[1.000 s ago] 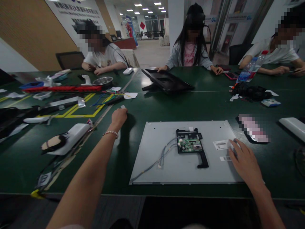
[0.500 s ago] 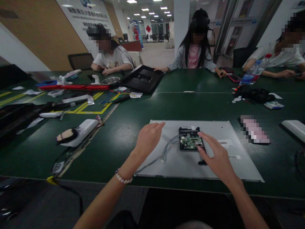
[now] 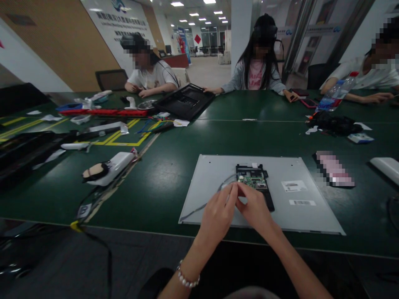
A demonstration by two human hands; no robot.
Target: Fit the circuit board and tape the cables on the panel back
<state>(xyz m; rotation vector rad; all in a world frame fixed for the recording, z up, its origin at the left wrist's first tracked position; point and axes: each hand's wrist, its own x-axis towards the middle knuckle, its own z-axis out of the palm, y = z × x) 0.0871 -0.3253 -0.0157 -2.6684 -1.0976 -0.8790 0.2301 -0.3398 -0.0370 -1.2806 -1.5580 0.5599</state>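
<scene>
A pale metal display panel (image 3: 215,167) lies flat on the table before me. On it sits a black plastic bracket (image 3: 268,201) carrying a green circuit board (image 3: 260,180). Grey cables (image 3: 226,181) run from the board's left side down across the panel. My left hand (image 3: 218,209), with a beaded bracelet at the wrist, is pinched closed at the board's lower left corner, beside the cables. Fingertip to fingertip with it, my right hand (image 3: 254,207) is pinched closed too. Whatever lies between the fingertips is hidden.
Right of the panel lies a pink phone (image 3: 333,168). A white device with a strap (image 3: 107,168) is on the left. Farther back are a black monitor housing (image 3: 187,101), a red strip (image 3: 102,112) and a water bottle (image 3: 336,93). Several people sit across the table.
My left hand has moved right and down, and my right hand left, so they meet at the board's lower left corner. The bracket's lower part has shifted. The view has moved slightly.
</scene>
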